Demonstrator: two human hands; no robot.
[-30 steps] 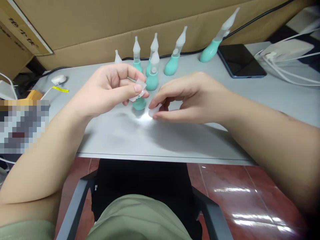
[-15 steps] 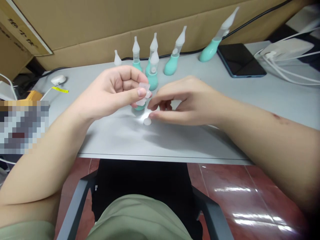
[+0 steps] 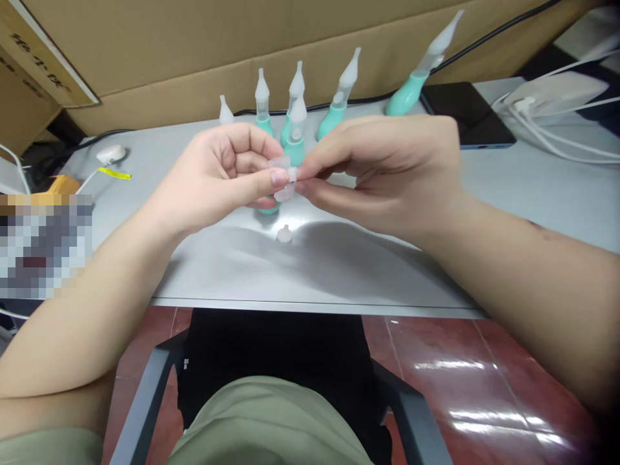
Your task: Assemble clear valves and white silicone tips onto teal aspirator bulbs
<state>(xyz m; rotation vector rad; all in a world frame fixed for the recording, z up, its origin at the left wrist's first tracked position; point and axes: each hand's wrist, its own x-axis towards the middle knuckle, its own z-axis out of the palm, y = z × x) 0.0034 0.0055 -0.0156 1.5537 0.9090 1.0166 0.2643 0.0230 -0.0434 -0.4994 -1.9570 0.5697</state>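
Observation:
My left hand [image 3: 232, 171] is closed, holding a clear plastic piece [image 3: 285, 192] between thumb and fingers. The fingertips of my right hand [image 3: 382, 171] pinch a small white part [image 3: 292, 174] at the right side of that clear piece. On the table just below, a small translucent white cap [image 3: 285, 235] rests with its narrow tip upward. Under my left fingers a mint-green bulb [image 3: 269, 210] shows in part. Behind my hands stand several nasal aspirators with mint-green bulbs and white tips, one of them [image 3: 296, 132] close to my right fingertips.
At the back left is a white tip [image 3: 226, 111]. Another aspirator [image 3: 408, 93] leans at the back right by a dark phone [image 3: 469, 119]. White cables [image 3: 542, 129] lie at the right, a white plug [image 3: 111, 154] at the left. Cardboard [image 3: 184, 51] borders the table's back.
My right hand has let go of the small white cap, which now lies on the table. It has risen to my left hand and pinched the small white part there.

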